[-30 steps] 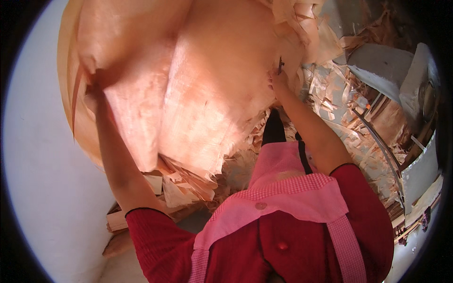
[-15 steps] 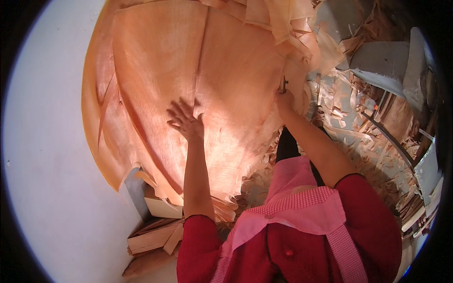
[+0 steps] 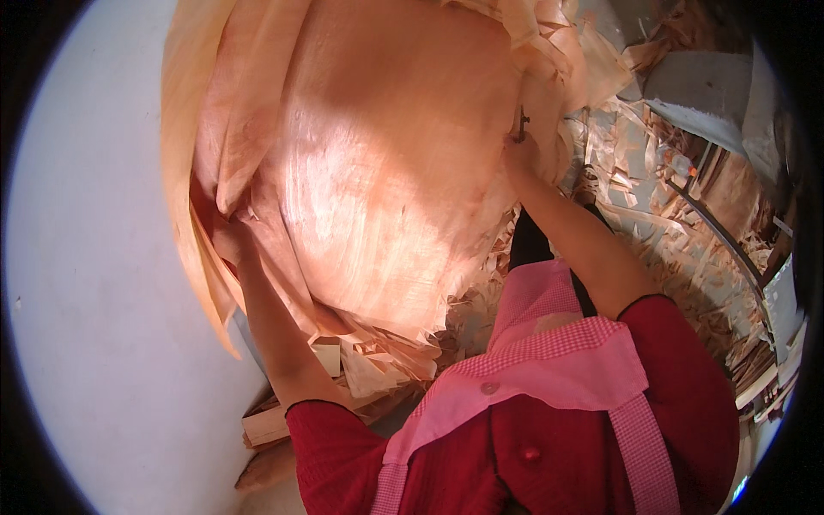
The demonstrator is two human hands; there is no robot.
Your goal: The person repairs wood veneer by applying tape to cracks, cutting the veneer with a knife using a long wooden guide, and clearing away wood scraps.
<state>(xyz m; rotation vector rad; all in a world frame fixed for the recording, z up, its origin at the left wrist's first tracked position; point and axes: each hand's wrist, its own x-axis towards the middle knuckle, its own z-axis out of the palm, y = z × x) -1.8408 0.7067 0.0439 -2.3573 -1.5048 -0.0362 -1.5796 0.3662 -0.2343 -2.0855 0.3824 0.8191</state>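
Broad, thin wood veneer sheets (image 3: pixel 395 146) lie in a large stack before me, sunlit in the middle. At the stack's left side my left hand (image 3: pixel 230 237) is closed on the edge of a loose veneer sheet (image 3: pixel 249 112) that bunches and folds there; its fingertips are partly hidden among the layers. My right hand (image 3: pixel 520 158) rests near the stack's right edge, closed around a small dark metal tool (image 3: pixel 523 123). Only the tool's upper end shows above the fist, so its exact kind is unclear.
A white wall (image 3: pixel 94 257) runs along the left. Torn veneer scraps (image 3: pixel 678 249) cover the floor at right, near a curved dark strip (image 3: pixel 717 245) and a grey panel (image 3: pixel 699 94). Wood pieces (image 3: pixel 268 425) lie below the stack at left.
My left hand has moved left from lying spread on the stack to the loose sheet's edge. Sheets there have shifted and bunched leftward, baring more smooth surface. My right hand still holds the tool.
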